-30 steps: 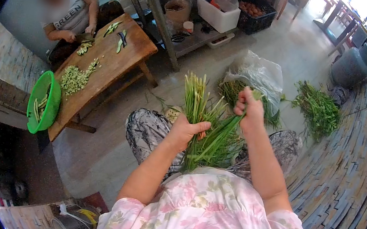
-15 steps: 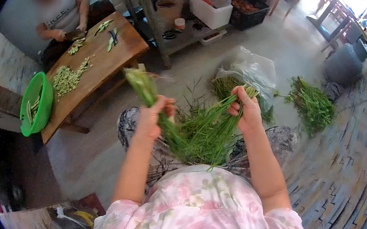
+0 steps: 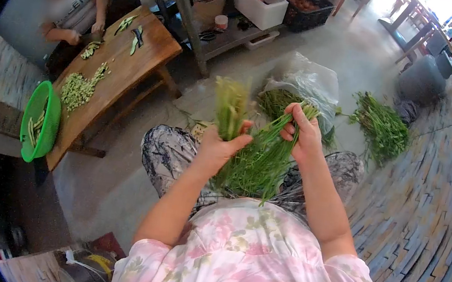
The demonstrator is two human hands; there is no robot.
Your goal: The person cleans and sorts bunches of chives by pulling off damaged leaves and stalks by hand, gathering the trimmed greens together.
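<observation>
The wooden table (image 3: 155, 46) at upper left bears chopped green pieces (image 3: 77, 93) and longer strips (image 3: 134, 43), while the floor (image 3: 358, 50) right of centre holds leafy greens (image 3: 379, 127).

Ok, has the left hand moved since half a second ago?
Yes. Judged against the wooden table, the left hand has shifted rightward, away from it and nearer the right hand.

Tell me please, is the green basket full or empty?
The green basket is partly filled: pale green strips lie inside, with bare green wall showing above them.
</observation>
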